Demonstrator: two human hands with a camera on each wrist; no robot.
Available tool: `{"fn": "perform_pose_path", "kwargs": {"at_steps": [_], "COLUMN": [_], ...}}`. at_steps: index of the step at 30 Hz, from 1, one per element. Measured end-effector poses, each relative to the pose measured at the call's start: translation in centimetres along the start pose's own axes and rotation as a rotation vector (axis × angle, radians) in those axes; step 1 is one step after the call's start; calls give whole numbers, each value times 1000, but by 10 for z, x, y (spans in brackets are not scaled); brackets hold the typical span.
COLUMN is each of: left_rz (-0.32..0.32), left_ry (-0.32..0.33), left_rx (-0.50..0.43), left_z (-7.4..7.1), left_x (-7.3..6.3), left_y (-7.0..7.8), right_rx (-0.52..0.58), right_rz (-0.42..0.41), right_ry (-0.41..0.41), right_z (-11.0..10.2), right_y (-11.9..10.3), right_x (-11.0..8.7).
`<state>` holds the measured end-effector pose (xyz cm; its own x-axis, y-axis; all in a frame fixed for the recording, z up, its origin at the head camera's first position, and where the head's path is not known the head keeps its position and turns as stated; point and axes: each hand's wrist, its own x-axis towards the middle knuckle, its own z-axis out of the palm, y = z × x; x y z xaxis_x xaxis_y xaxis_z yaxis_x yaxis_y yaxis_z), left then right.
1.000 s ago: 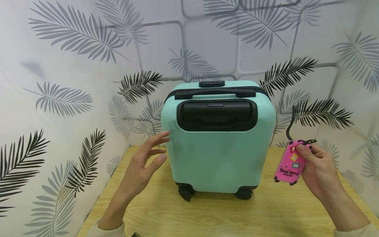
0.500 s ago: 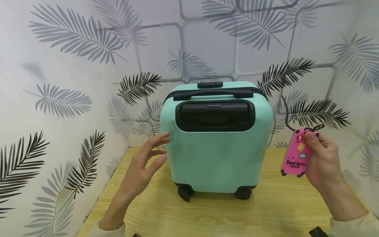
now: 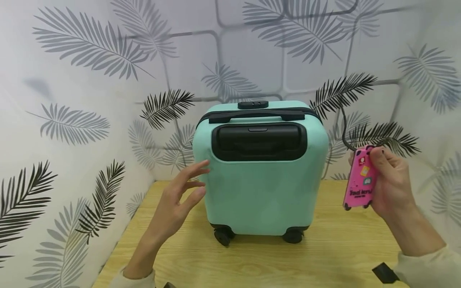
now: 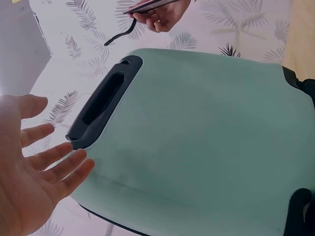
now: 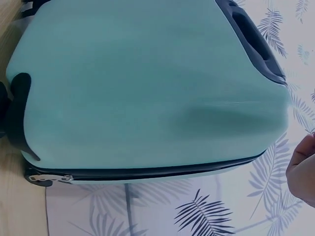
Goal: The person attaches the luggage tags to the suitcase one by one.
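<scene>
A mint-green suitcase (image 3: 263,196) stands upright on its black wheels, its recessed black pull handle (image 3: 259,142) facing me. My left hand (image 3: 176,200) is beside its left side with fingers spread and relaxed, holding nothing; the left wrist view shows that open palm (image 4: 24,187) near the handle end. To the right of the suitcase, my right hand (image 3: 392,184) pinches a pink luggage tag (image 3: 360,180) between thumb and fingers. Colourful stickers and dark lettering mark the tag. Its dark strap (image 3: 344,128) curves upward, loose at the far end. Only the edge of the right hand (image 5: 302,172) appears in the right wrist view.
The suitcase rests on a light wooden table (image 3: 252,264). Close behind it rises a wall (image 3: 248,48) with a leaf pattern, and another patterned wall runs along the left. A black top carry handle (image 3: 255,116) and a combination lock (image 3: 253,105) sit on the suitcase's upper edge.
My right hand has raised the luggage tag, and its strap now reaches higher and further left. The left hand has barely moved. The head view has shifted slightly.
</scene>
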<state>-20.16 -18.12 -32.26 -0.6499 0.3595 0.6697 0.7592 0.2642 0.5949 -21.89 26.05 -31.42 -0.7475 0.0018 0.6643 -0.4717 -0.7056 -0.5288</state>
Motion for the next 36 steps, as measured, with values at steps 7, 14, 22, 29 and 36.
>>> {"fn": "perform_pose_path", "kwargs": {"at_steps": [7, 14, 22, 29, 36], "left_rz": [59, 118, 174, 186, 156], "left_ry": [-4, -3, 11, 24, 31], "left_rx": [-19, -29, -41, -9, 17], "left_z": [3, 6, 5, 5, 5], "left_x": [15, 30, 43, 61, 81], "left_y": [9, 14, 18, 26, 29], "right_rx": [-75, -309, -385, -516, -603], "right_rz": [-35, -84, -72, 120, 277], "right_ry": [12, 115, 216, 156, 54], "right_z": [16, 39, 58, 74, 87], "right_y": [-5, -1, 2, -6, -8], "right_x": [16, 31, 47, 59, 74]}}
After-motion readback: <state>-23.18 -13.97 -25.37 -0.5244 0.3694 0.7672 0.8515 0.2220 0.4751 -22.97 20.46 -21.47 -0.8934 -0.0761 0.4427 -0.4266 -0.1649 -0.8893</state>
